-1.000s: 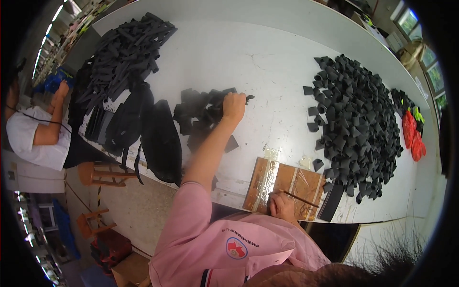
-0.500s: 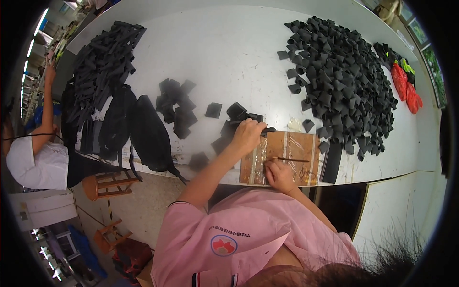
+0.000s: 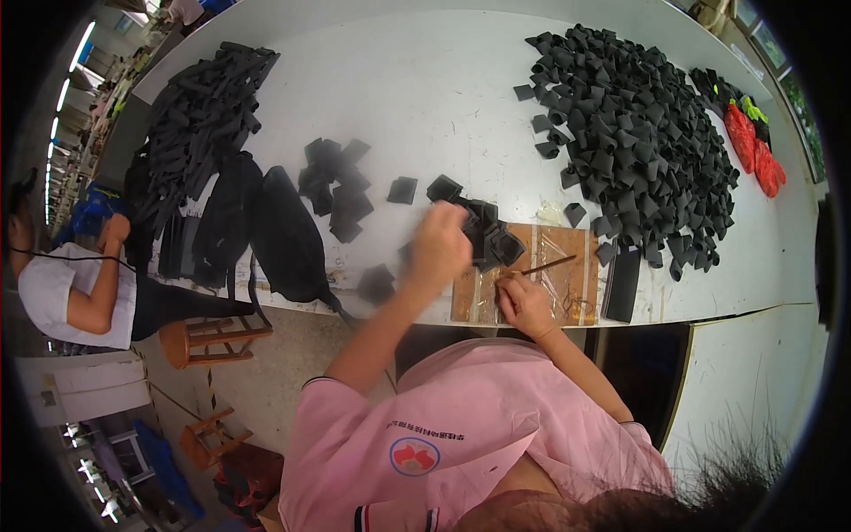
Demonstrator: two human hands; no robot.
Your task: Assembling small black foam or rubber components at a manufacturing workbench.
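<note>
Two hands on the job, stick and pieces between them. Left hand [image 3: 441,248] blurred, fingers curled; whether anything sits in them, cannot tell. Right hand [image 3: 527,306] rests on the board [image 3: 581,279], fingers curled firmly around one end of a thin brown stick [image 3: 551,264]. Key relation: the black pieces [image 3: 486,232] lie just right of the left hand, and beyond the right hand, up and a little to its left, bunched over the board's far left corner. Left hand is the nearer of the two; touching or just apart from them, blur hides it. Stick's long axis runs from the right hand outward to the right, free end tipped away from the body, so it points off from the bunch. A loose square [image 3: 402,190] sits beyond the left hand, to its left; more squares [image 3: 341,191] farther left. Well out from the right hand, to its right and beyond, a big heap [image 3: 647,151] of folded pieces; far left of the left hand, a heap of strips [image 3: 208,115]. Against half a second ago: left hand was over the pieces, now left of them, more of the bunch exposed; stick lay nearly level, now slants up.
</note>
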